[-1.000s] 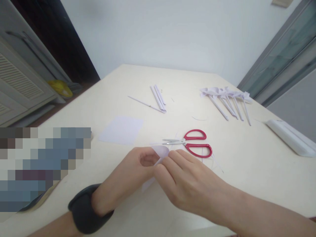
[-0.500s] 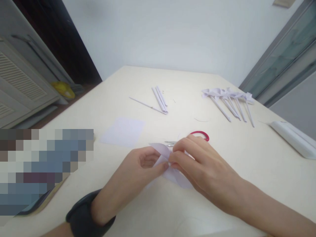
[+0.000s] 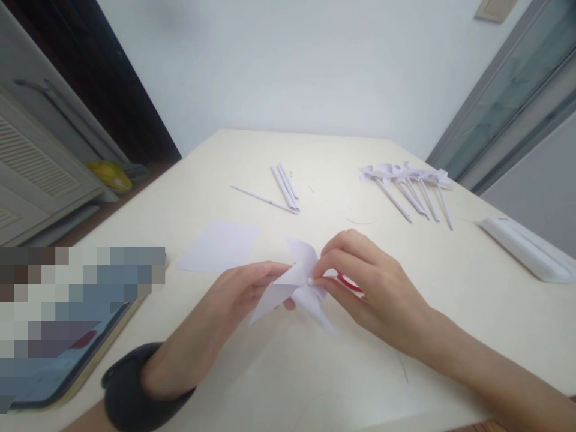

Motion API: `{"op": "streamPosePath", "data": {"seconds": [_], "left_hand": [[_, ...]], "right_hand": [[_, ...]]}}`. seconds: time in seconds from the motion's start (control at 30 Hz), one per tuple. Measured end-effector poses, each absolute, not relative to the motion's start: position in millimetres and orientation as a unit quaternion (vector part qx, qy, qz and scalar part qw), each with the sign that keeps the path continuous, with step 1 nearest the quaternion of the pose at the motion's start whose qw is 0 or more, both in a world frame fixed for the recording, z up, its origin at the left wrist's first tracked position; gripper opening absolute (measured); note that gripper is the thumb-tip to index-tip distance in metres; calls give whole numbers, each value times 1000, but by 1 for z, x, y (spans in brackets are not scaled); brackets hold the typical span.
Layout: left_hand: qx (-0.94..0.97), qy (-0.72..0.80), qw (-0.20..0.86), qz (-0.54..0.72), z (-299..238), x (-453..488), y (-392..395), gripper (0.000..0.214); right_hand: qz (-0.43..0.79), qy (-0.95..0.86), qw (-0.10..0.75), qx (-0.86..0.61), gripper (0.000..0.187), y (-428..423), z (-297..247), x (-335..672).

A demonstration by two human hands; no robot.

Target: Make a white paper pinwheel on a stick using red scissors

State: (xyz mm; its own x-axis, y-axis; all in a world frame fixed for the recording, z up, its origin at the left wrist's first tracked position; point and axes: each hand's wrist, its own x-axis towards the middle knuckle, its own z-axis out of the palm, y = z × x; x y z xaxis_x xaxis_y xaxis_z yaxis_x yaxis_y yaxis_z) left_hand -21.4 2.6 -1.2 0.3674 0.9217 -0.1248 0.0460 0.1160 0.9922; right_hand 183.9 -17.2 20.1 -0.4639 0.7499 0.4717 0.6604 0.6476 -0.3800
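Observation:
A white paper pinwheel [image 3: 288,275] is held up between my hands, its folded blades spreading out from the centre. My left hand [image 3: 245,291], with a dark band at the wrist, supports it from behind, and most of those fingers are hidden by the paper. At the pinwheel's centre, my right hand [image 3: 375,282] pinches with thumb and fingertips; a small pale piece shows there. Red-handled scissors [image 3: 348,283] lie on the table, mostly covered by my right hand and the pinwheel.
A square paper sheet [image 3: 218,246] lies beyond my left hand. Rolled paper sticks [image 3: 284,189] and a thin stick [image 3: 249,194] lie farther back. Several pinwheels on sticks [image 3: 405,174] rest at the back right, near a white long object [image 3: 526,249]. A blurred-out tablet [image 3: 96,354] occupies the left.
The pinwheel has turned and its blades now face up more openly. My left thumb has left the centre and the hand has moved behind the paper. The view has shifted slightly.

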Motion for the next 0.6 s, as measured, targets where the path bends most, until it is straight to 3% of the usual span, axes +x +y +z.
{"op": "streamPosePath", "data": {"seconds": [0.13,0.3,0.6], "left_hand": [[520,429,683,281,7,-16,4,12],[509,371,717,297,5,-8,0,12],[567,416,625,339,-11,-24,-3,9]], "right_hand": [[153,-813,373,-421,5,-16,21,188],[171,-816,396,-384,7,-18,17,183],[205,-804,424,-364,1,-18,11,180]]}}
